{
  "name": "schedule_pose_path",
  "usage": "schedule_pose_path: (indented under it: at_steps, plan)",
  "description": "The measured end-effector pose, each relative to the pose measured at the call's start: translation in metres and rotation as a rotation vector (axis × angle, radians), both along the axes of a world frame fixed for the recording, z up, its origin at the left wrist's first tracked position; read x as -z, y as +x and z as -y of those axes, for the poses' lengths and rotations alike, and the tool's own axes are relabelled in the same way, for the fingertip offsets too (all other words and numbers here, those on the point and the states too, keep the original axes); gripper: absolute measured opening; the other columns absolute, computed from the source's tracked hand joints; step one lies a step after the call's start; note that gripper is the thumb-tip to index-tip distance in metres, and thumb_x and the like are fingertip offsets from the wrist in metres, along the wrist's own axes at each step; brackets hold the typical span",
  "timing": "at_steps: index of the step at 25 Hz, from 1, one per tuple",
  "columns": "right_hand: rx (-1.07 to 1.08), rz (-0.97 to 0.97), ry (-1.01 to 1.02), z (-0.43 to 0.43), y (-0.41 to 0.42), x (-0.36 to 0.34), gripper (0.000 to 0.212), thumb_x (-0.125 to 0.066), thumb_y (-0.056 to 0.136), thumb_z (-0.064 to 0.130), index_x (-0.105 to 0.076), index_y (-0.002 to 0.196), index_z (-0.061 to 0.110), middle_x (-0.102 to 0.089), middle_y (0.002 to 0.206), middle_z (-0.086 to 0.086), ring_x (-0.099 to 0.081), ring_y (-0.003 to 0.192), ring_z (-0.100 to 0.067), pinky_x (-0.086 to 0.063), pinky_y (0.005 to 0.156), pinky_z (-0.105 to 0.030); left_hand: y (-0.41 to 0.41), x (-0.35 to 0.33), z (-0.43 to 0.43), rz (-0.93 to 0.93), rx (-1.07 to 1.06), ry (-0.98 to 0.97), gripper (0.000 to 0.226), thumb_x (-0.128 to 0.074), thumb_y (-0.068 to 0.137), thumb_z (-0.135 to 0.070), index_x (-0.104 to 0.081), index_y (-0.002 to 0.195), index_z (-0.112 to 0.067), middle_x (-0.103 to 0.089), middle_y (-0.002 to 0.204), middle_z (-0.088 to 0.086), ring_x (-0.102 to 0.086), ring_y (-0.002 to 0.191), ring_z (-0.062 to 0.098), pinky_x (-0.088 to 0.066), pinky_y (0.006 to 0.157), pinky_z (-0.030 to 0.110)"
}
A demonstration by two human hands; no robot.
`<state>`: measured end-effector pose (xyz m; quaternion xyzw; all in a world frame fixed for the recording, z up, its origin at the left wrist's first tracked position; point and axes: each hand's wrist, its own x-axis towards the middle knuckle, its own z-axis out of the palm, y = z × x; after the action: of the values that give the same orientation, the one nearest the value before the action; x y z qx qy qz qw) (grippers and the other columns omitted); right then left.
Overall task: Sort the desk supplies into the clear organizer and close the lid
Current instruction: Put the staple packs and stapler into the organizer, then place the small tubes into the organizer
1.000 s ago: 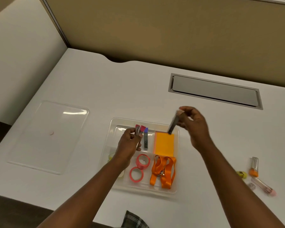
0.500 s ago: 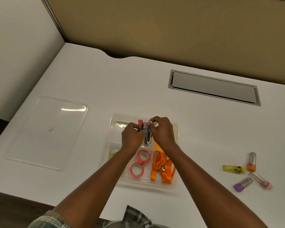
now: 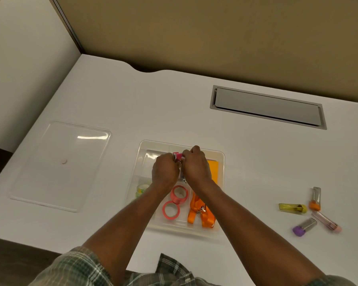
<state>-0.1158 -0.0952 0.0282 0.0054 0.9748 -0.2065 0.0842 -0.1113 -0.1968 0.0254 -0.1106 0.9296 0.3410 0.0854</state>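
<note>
The clear organizer (image 3: 221, 182) sits mid-desk. My left hand (image 3: 165, 172) and my right hand (image 3: 195, 165) meet over its far part, both closed around a bunch of small capped tubes; a pink cap (image 3: 178, 156) shows between them. Inside lie two pink tape rolls (image 3: 175, 200), a green-patterned tape roll (image 3: 141, 189), an orange lanyard (image 3: 201, 213) and an orange sticky-note pad (image 3: 213, 169). The clear lid (image 3: 60, 164) lies flat to the left. Several loose tubes rest at the right: yellow (image 3: 292, 208), orange-capped (image 3: 315, 199), purple-capped (image 3: 304, 227), pink (image 3: 326, 221).
A grey cable hatch (image 3: 267, 107) is set into the desk at the back right. A tan partition wall (image 3: 194, 34) runs behind the desk. The desk's front edge is just below my forearms, beside my plaid sleeves.
My right hand came left from above the orange pad with its tube and joined my left hand over the organizer's far part. The hands now press together.
</note>
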Motion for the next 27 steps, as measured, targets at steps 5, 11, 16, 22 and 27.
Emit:
schedule_pose_path:
  at_steps: [5,11,16,22,27]
  plan:
    - [-0.006,0.006,-0.044,-0.012,0.006,-0.004,0.033,-0.063,0.092,0.02,-0.06,0.124,0.012,-0.054,0.124,-0.011,-0.054,0.112,-0.026,-0.053,0.086,-0.036,0.006,0.005,-0.005,0.039,0.042,-0.064,0.025,-0.06,0.096,-0.023,-0.073,0.105,-0.004,-0.075,0.098,0.011,-0.069,0.086,0.023,-0.05,0.077,0.027]
    - [0.049,-0.072,-0.13,-0.054,0.025,-0.015,0.031,-0.059,0.093,0.035,-0.064,0.121,0.022,-0.059,0.124,-0.002,-0.056,0.113,-0.02,-0.05,0.083,-0.036,0.021,-0.006,-0.033,-0.097,0.007,-0.094,0.028,-0.06,0.093,-0.037,-0.066,0.101,-0.011,-0.063,0.093,0.003,-0.063,0.083,0.016,-0.04,0.066,0.025]
    - [0.086,-0.075,-0.128,-0.111,0.055,-0.026,0.031,-0.055,0.095,0.034,-0.062,0.123,0.024,-0.06,0.122,0.0,-0.057,0.114,-0.02,-0.048,0.083,-0.033,0.039,-0.011,-0.088,-0.137,0.172,-0.01,0.022,-0.064,0.091,-0.036,-0.065,0.1,-0.016,-0.064,0.097,0.001,-0.061,0.083,0.015,-0.047,0.069,0.025]
    - [0.168,-0.049,-0.105,-0.21,0.113,-0.03,0.027,-0.055,0.096,0.033,-0.062,0.121,0.026,-0.061,0.118,0.002,-0.06,0.108,-0.018,-0.051,0.086,-0.036,0.073,0.0,-0.177,-0.15,0.395,-0.002,0.018,-0.065,0.089,-0.034,-0.064,0.095,-0.017,-0.06,0.091,0.002,-0.06,0.08,0.017,-0.037,0.062,0.025]
    - [0.226,-0.042,-0.025,-0.296,0.167,-0.019,0.027,-0.058,0.095,0.028,-0.064,0.121,0.022,-0.059,0.122,0.001,-0.056,0.114,-0.019,-0.054,0.078,-0.037,0.098,0.014,-0.254,-0.123,0.567,-0.006,0.026,-0.065,0.088,-0.036,-0.062,0.108,-0.019,-0.059,0.102,0.002,-0.06,0.09,0.017,-0.043,0.069,0.028]
